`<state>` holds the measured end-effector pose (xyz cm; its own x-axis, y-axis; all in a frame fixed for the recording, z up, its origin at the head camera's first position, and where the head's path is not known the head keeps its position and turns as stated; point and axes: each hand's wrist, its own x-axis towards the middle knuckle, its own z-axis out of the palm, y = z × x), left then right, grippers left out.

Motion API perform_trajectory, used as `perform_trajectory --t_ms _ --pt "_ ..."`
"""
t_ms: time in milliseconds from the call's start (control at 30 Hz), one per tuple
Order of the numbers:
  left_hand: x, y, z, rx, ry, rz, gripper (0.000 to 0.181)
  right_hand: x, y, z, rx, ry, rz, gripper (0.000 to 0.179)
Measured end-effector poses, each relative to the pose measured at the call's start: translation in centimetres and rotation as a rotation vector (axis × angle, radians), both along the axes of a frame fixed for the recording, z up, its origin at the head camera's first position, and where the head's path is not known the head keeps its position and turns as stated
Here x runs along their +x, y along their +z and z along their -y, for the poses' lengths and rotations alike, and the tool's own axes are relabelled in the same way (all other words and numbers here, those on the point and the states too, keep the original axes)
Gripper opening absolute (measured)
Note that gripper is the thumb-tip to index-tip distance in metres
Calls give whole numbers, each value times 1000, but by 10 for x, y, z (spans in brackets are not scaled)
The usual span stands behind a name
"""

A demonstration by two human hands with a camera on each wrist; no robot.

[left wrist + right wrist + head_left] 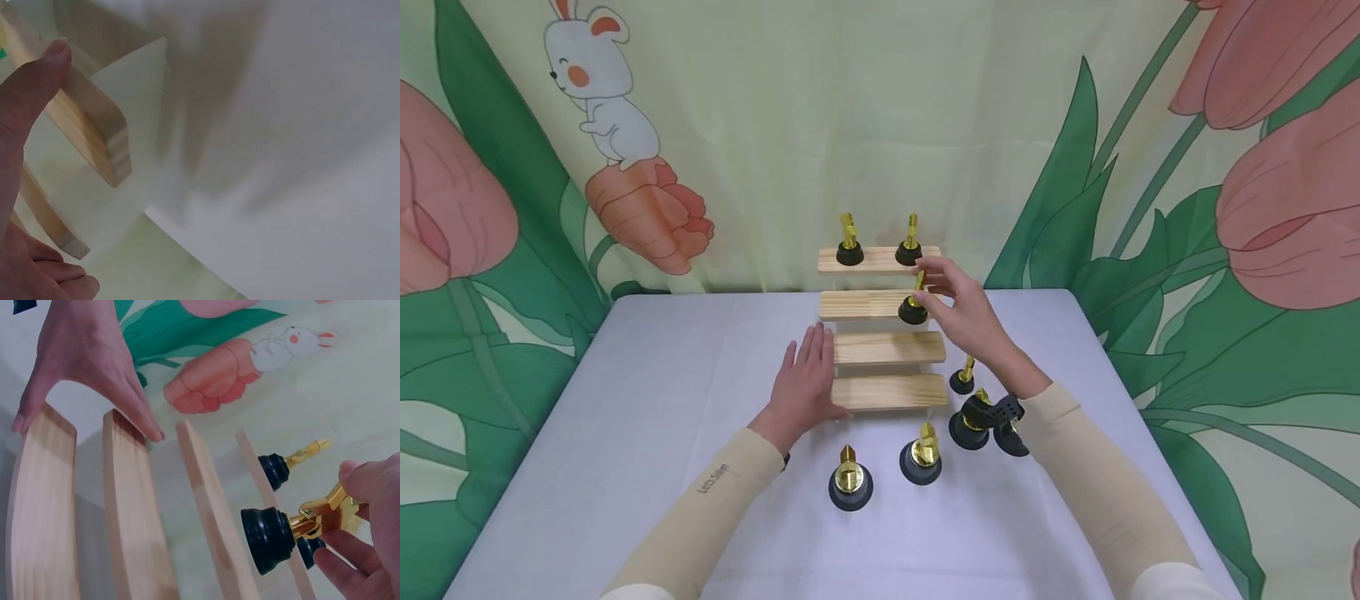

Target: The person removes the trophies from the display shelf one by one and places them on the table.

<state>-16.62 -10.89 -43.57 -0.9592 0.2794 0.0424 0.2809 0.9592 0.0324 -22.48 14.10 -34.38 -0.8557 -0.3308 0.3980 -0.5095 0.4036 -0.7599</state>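
Your right hand [970, 317] pinches the gold top of a trophy [913, 305], fingers curled around it, with its black base on the second step from the top of the wooden rack [886, 348], toward the right end. Your left hand [805, 387] lies flat with straight fingers against the rack's left end, thumb [37, 81] on the edge of a step. Two more trophies [849, 242] stand on the top step at 12 o'clock from the held one. On the table [662, 400], four others [851, 479] stand at 6 o'clock from the rack.
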Motion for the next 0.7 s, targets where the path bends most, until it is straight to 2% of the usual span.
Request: perform_trajectory --t_ms 267,700 --pt "1 -5 -10 32 0 42 135 3 -3 -13 17 -13 -34 43" --pt "2 -8 -11 -33 -7 33 134 11 -1 -36 26 -102 -18 45"
